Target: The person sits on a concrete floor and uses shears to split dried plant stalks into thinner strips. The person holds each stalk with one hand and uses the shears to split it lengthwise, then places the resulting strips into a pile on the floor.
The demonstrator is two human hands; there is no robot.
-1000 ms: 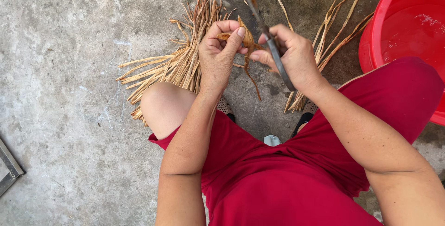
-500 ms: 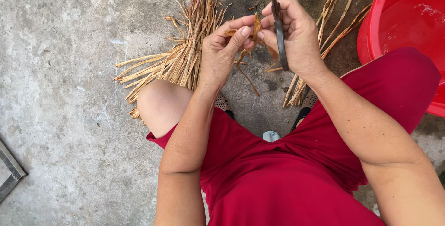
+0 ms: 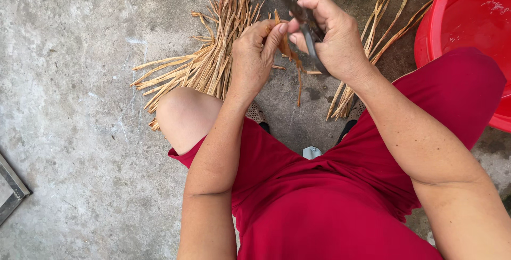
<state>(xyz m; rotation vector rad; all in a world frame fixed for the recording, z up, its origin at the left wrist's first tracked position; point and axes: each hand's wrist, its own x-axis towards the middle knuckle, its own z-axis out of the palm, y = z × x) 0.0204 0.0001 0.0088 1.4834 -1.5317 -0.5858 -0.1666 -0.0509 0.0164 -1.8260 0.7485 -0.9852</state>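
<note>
My left hand (image 3: 255,57) pinches a thin tan fibre strip (image 3: 290,57) between thumb and fingers; the strip hangs down toward the floor. My right hand (image 3: 332,39) is closed around a dark knife (image 3: 298,15), whose blade lies against the strip close to my left fingertips. Both hands are held above my knees, over the concrete floor. I sit low in red shorts (image 3: 330,196).
A pile of tan strips (image 3: 213,63) lies on the floor behind my left knee. More strips (image 3: 383,31) lie behind my right hand. A red plastic basin (image 3: 468,31) stands at the right. A metal frame corner (image 3: 10,191) shows at the lower left edge.
Both hands have stayed together on the strip and shifted slightly up and back. The knife has turned more upright in my right hand.
</note>
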